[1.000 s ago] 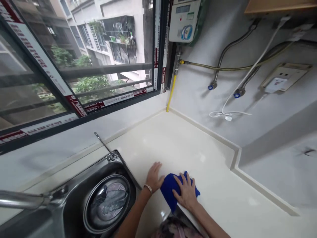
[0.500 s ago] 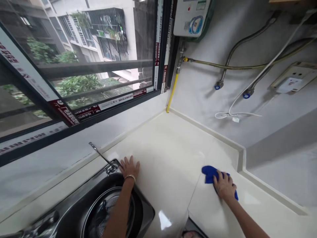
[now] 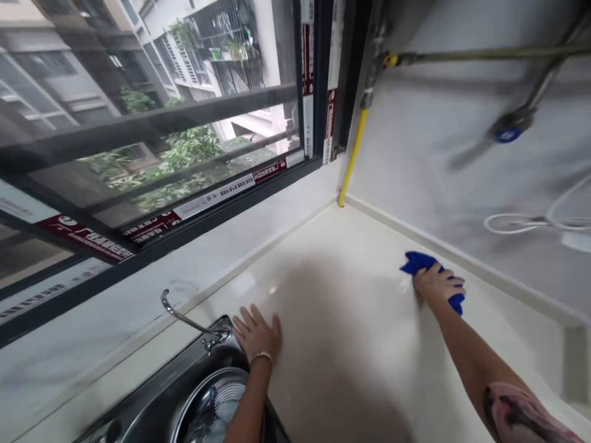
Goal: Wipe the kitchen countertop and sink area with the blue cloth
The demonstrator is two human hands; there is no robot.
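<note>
My right hand [image 3: 438, 284] presses a bunched blue cloth [image 3: 419, 262] onto the pale countertop [image 3: 314, 307], close to the right wall's raised edge. Blue fabric shows past both sides of the fingers. My left hand [image 3: 257, 332], with a bracelet at the wrist, lies flat with fingers spread on the counter at the corner of the dark sink [image 3: 152, 394]. A thin curved faucet [image 3: 184, 317] rises just left of that hand. In the sink sits a round metal strainer basket [image 3: 231, 394], partly hidden by my left forearm.
A dark-framed window [image 3: 221, 203] runs along the left wall. A yellow pipe [image 3: 353, 157] comes down into the back corner. On the right wall are a blue-ringed valve [image 3: 508, 133] and a looped white cable [image 3: 512, 223]. A low upstand [image 3: 415, 237] borders the counter.
My right hand has slid the blue cloth farther back along the counter, toward the right wall. My left hand stays by the sink corner. The view has shifted closer to the back corner.
</note>
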